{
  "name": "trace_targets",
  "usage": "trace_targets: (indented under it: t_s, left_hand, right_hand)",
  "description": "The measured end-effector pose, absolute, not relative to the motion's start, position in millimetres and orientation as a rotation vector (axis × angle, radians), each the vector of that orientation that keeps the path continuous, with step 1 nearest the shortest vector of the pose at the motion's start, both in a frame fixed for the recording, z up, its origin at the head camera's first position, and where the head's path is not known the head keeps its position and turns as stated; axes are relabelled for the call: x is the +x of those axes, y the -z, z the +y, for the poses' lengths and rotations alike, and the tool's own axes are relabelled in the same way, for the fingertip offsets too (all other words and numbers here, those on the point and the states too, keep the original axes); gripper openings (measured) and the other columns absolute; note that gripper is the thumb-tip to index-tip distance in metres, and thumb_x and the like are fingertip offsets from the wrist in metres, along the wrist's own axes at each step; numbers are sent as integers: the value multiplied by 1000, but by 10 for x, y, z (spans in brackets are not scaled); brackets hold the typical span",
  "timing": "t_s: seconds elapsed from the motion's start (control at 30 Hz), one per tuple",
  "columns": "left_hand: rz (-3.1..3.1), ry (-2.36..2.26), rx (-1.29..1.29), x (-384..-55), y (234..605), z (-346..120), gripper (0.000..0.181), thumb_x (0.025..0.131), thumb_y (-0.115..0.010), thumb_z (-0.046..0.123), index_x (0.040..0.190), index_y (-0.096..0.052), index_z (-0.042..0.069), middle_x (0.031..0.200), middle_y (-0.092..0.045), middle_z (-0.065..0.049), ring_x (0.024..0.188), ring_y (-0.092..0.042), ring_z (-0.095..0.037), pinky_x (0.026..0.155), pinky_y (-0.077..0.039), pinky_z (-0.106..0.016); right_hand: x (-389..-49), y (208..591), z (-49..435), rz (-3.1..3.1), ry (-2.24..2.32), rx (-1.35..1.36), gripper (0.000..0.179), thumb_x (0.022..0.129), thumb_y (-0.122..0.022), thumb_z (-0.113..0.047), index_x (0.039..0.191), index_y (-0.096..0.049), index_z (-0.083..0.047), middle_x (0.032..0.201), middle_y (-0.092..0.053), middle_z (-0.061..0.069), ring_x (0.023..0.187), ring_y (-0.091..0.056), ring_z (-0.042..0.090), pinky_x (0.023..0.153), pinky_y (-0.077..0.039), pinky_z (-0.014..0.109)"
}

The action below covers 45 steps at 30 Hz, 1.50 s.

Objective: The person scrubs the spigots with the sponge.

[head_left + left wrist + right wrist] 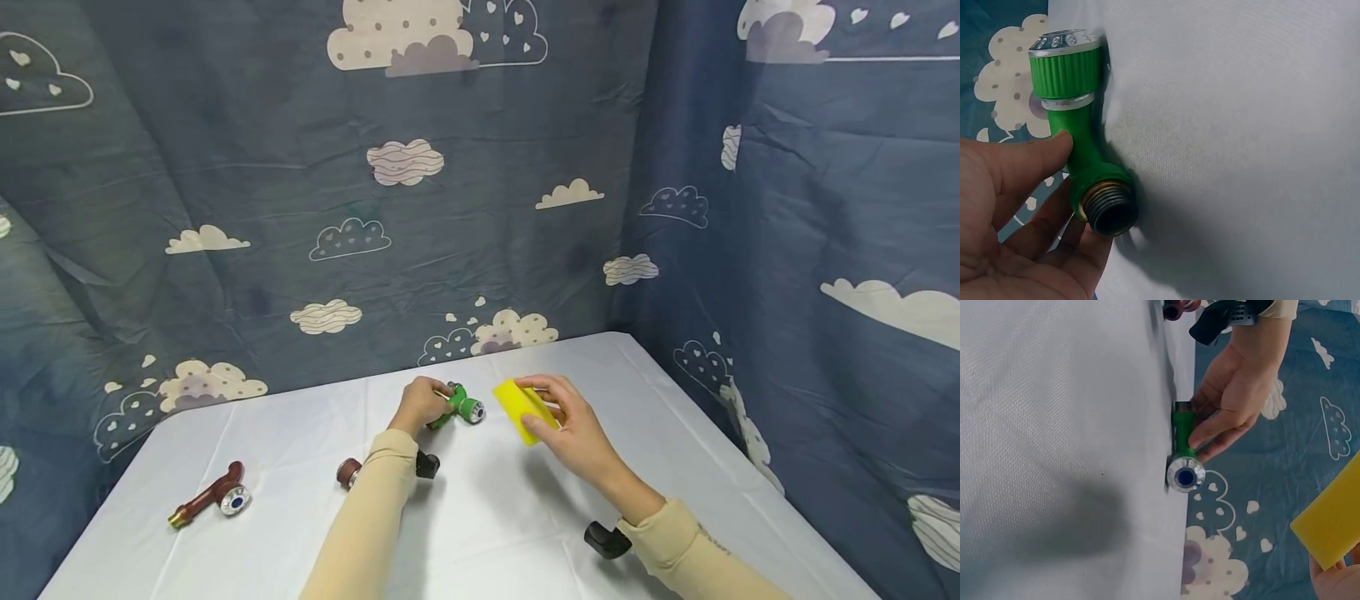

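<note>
My left hand (pixel 420 405) pinches a green tap (pixel 469 408) between thumb and fingers, low over the white table at its far side. The left wrist view shows the tap's ribbed green collar with a silver face (pixel 1065 69) and its dark threaded opening (pixel 1112 209). My right hand (pixel 581 432) grips a yellow sponge (pixel 521 407) by its edges, raised over the table just right of the tap. Sponge and tap are apart. In the right wrist view, the tap's round silver face has a blue centre (pixel 1185 477).
A brown tap (pixel 210 495) with a brass end lies on the left of the white table (pixel 480 533). Another brown tap (pixel 348 472) is partly hidden behind my left forearm. Dark cloth with cloud prints (pixel 480 233) hangs behind and to the right.
</note>
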<state>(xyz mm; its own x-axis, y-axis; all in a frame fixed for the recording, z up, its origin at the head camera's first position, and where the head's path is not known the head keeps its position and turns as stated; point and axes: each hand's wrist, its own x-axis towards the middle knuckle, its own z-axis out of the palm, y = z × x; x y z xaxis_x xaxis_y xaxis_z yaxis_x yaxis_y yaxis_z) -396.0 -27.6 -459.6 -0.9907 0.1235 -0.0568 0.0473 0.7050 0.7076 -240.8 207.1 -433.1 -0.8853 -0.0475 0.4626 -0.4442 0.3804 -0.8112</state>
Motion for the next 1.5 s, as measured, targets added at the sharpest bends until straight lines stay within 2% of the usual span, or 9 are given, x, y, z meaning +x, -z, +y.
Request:
trace_targets:
  t_s: [0.13,0.27,0.47,0.63,0.73,0.87,1.0,1.3,1.5]
  left_hand:
    - [2818,-1111,191,-3968,4525,-277,28,87,-73,-2,112,-83,6,104,-81,-14,75,-67,-15,61,-54,-21]
    - [2856,-1038,249,-3966,4399,-315,35,86,-64,-3,113,-84,8,110,-80,-13,86,-67,-18,72,-54,-25]
    - [2846,-1008,365,-3948,4233,-430,24,95,-72,7,116,-82,6,117,-81,-13,107,-75,-28,92,-62,-39]
    - [2774,-1086,409,-3913,4150,-557,24,99,-72,12,120,-80,5,119,-81,-14,117,-74,-32,102,-61,-47]
    - [2745,-1111,388,-3895,4122,-656,22,101,-72,13,120,-80,7,118,-81,-13,115,-75,-31,100,-62,-47]
    - [2726,-1126,382,-3874,4090,-807,19,101,-72,14,118,-81,10,112,-81,-11,104,-77,-27,88,-65,-40]
    - [2713,-1130,401,-3835,4077,-959,20,102,-72,14,119,-81,9,111,-80,-11,100,-77,-23,83,-66,-36]
    - [2697,-1177,394,-3619,4065,-1326,21,101,-73,14,119,-81,9,115,-79,-10,107,-75,-33,89,-67,-44]
    - [2686,-1231,378,-3428,4062,-1627,20,101,-73,14,119,-80,9,116,-78,-9,107,-75,-32,86,-66,-39]
  right_hand:
    - [-2419,4313,2079,-2275,-1505,434,47,96,-75,-1,141,-66,-12,140,-61,14,122,-65,35,108,-56,63]
    - [-2452,4290,2067,-2264,-1508,453,47,95,-75,-1,140,-66,-12,140,-61,15,122,-65,36,107,-56,61]
    - [-2460,4271,2041,-2251,-1506,468,47,95,-75,-1,141,-67,-11,140,-60,16,121,-65,36,106,-57,60]
    - [-2451,4259,2016,-2249,-1516,461,48,95,-75,-1,141,-67,-12,140,-60,16,122,-65,36,107,-56,62]
    - [-2453,4247,1995,-2254,-1522,472,48,96,-74,-2,142,-66,-13,141,-59,15,123,-65,36,107,-57,61]
    - [-2453,4225,1971,-2249,-1521,493,48,98,-73,-1,144,-66,-14,142,-58,15,124,-64,36,104,-59,58]
    - [-2442,4205,1952,-2243,-1518,496,49,99,-71,-1,145,-65,-15,143,-57,15,124,-63,36,104,-59,57]
    - [-2437,4206,1891,-2249,-1536,502,52,99,-72,-1,147,-64,-17,143,-57,14,124,-63,36,102,-62,46]
    - [-2435,4208,1840,-2248,-1538,517,50,99,-72,-2,147,-64,-16,143,-57,14,122,-64,33,102,-61,47]
